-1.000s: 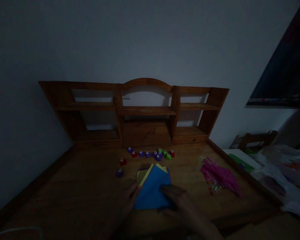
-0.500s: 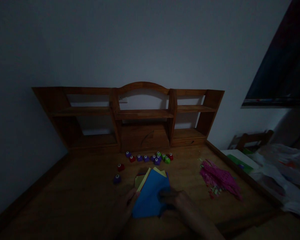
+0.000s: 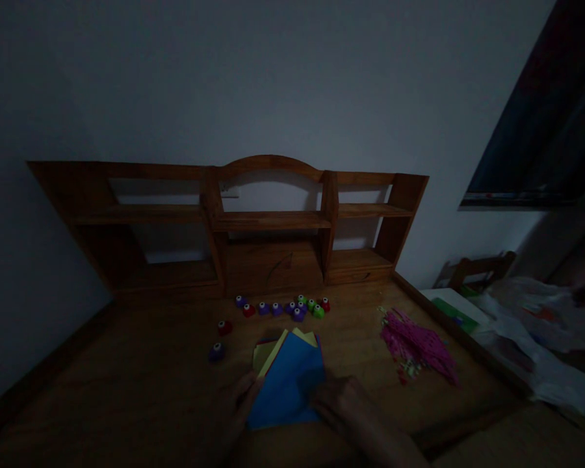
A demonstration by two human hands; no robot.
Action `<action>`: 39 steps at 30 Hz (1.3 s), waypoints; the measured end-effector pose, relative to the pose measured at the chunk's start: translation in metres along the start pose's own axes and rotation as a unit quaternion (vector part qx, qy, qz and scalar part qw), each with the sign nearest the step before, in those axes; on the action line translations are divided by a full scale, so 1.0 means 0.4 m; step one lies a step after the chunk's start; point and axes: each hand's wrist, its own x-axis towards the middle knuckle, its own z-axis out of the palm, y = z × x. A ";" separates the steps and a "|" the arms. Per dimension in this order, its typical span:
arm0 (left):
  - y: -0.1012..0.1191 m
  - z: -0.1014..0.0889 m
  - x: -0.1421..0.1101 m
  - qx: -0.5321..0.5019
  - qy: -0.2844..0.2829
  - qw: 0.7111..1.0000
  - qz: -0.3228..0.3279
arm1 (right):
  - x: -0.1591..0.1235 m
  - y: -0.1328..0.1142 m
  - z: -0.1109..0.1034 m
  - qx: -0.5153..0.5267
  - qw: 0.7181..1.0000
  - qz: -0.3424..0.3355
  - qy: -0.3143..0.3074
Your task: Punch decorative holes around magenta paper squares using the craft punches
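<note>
A loose stack of coloured paper (image 3: 287, 383) lies in front of me, a blue sheet on top with yellow and red edges fanned out beneath it. My left hand (image 3: 234, 406) grips the stack's left side, thumb and fingers closed at the edge. At the lower right edge of the blue sheet is my right hand (image 3: 344, 404), its fingers bent and pressed together on the paper. Dim light hides the exact fingertip contact. Beyond the paper, several small purple, red and green toys with eye shapes (image 3: 298, 314) stand on the desk.
A wooden shelf unit (image 3: 273, 222) stands at the back of the wooden desk (image 3: 146, 383). To the right lies a pink net-like cloth bag (image 3: 419, 344) with small bits beside it. Past the raised desk edge are plastic bags (image 3: 536, 325) and a chair (image 3: 482, 266).
My right hand has moved from over the blue sheet to its lower right edge, fingers more curled. The left hand keeps its hold. The whole view has shifted slightly.
</note>
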 end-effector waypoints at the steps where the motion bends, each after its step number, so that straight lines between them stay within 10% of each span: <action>1: -0.003 0.004 0.000 0.007 0.003 1.000 0.004 | 0.001 0.001 0.003 -0.007 1.000 0.000 0.001; 10: -0.020 0.018 0.015 0.000 -0.027 0.998 0.063 | -0.023 0.015 -0.025 -0.068 0.997 -0.026 0.039; 18: -0.045 0.035 0.002 0.093 -0.035 0.972 0.212 | -0.057 0.024 -0.037 -0.043 0.991 0.094 0.088; 30: -0.012 0.062 -0.021 0.112 -0.033 0.977 0.177 | -0.042 0.032 -0.020 0.275 0.944 0.137 0.119; 39: 0.030 0.006 -0.026 0.110 -0.048 0.972 0.203 | -0.067 0.062 -0.025 0.283 0.904 0.190 0.258</action>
